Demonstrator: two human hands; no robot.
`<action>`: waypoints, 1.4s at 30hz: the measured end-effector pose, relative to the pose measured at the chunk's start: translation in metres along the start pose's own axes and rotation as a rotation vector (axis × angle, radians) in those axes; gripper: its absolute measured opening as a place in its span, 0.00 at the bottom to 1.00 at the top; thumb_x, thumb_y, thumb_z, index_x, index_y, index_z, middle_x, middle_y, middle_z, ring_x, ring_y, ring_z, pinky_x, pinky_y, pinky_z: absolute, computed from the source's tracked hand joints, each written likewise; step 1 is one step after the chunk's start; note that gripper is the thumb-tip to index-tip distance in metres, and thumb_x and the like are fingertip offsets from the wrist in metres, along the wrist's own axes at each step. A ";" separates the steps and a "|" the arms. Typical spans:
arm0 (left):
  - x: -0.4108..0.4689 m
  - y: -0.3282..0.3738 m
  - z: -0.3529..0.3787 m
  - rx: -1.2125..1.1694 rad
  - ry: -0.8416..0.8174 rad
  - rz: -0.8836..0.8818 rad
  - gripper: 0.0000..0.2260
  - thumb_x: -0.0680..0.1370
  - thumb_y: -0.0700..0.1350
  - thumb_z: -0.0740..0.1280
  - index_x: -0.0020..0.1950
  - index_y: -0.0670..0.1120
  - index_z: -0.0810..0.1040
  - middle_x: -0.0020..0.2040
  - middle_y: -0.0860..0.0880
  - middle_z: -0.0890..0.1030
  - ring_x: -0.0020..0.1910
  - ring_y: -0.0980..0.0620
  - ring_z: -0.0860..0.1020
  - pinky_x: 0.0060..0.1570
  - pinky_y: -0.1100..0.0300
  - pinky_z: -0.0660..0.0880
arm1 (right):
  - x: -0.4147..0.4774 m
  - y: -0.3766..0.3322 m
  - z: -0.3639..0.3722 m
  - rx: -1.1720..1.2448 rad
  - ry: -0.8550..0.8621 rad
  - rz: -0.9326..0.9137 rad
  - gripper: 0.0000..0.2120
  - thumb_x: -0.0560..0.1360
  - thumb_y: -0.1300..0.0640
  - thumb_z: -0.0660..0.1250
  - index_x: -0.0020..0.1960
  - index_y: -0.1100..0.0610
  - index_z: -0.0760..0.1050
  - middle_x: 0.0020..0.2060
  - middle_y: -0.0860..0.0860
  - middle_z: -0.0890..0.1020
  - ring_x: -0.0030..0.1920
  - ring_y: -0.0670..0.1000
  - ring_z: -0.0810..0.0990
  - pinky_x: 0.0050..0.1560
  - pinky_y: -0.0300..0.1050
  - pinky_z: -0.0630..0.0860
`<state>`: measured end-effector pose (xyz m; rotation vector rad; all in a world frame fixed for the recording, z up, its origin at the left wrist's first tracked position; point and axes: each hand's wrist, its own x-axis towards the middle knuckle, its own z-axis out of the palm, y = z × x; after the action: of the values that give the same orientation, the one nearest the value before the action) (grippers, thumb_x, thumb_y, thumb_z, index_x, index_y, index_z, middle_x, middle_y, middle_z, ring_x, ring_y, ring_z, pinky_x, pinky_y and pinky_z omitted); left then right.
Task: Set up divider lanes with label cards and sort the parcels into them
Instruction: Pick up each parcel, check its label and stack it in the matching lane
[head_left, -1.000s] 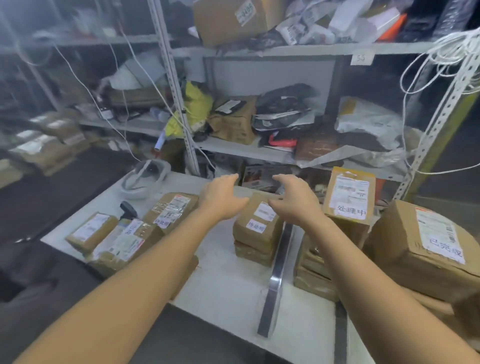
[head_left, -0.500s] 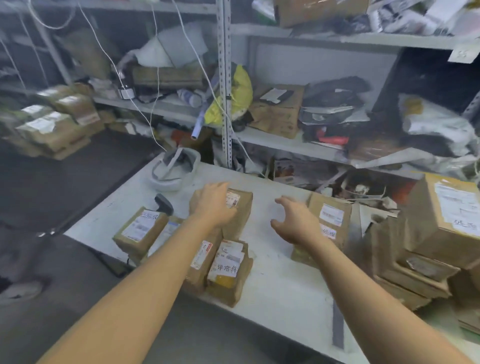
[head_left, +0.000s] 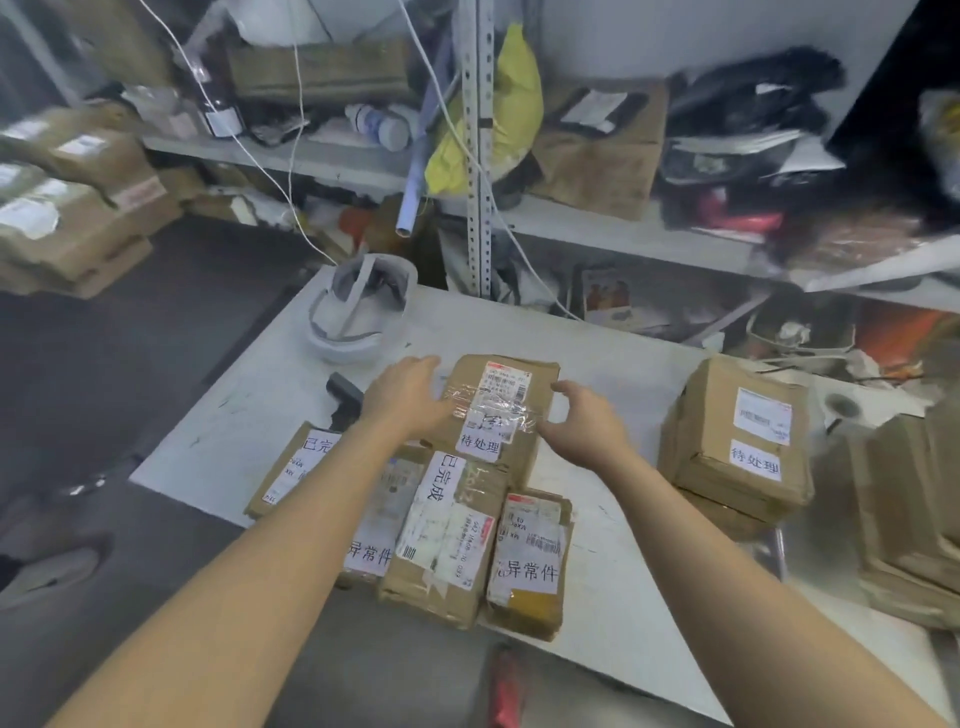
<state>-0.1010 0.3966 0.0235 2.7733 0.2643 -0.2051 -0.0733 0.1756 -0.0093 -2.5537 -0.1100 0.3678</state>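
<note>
Just behind the parcels (head_left: 447, 540) lie a scanner (head_left: 344, 399) and headset (head_left: 358, 322).

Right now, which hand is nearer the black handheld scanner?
Left. The left hand lies just right of the black scanner; the right hand is farther right, across the taped parcel.

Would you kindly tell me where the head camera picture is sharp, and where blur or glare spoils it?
Head view: the centre is sharp, and the card on the taped parcel is legible. Head view: its clear tape glares over part of the shipping label. Head view: the shelf clutter and the stacked boxes at the left edge are smeared by blur.
</note>
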 end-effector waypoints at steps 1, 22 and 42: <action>0.007 -0.003 0.004 -0.009 -0.016 -0.021 0.31 0.78 0.56 0.68 0.77 0.46 0.64 0.73 0.44 0.70 0.71 0.43 0.69 0.66 0.48 0.70 | 0.009 0.001 0.006 0.034 -0.018 0.019 0.31 0.76 0.51 0.68 0.76 0.54 0.64 0.71 0.52 0.73 0.70 0.55 0.71 0.63 0.50 0.71; 0.091 -0.062 0.072 -0.778 -0.461 -0.179 0.33 0.55 0.60 0.80 0.59 0.60 0.80 0.57 0.53 0.83 0.55 0.51 0.81 0.55 0.48 0.80 | 0.041 -0.012 0.067 0.542 0.005 0.387 0.24 0.67 0.55 0.73 0.61 0.43 0.77 0.54 0.43 0.83 0.54 0.51 0.82 0.51 0.57 0.83; 0.109 0.019 -0.002 -1.186 -0.188 0.177 0.27 0.70 0.46 0.78 0.67 0.60 0.77 0.56 0.58 0.83 0.52 0.56 0.82 0.51 0.51 0.82 | 0.019 -0.046 -0.029 0.876 0.500 0.279 0.20 0.70 0.57 0.78 0.60 0.48 0.79 0.52 0.43 0.85 0.55 0.45 0.83 0.50 0.47 0.84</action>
<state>0.0096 0.3966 0.0126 1.5764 0.0452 -0.1765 -0.0469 0.2021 0.0343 -1.7100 0.4907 -0.1244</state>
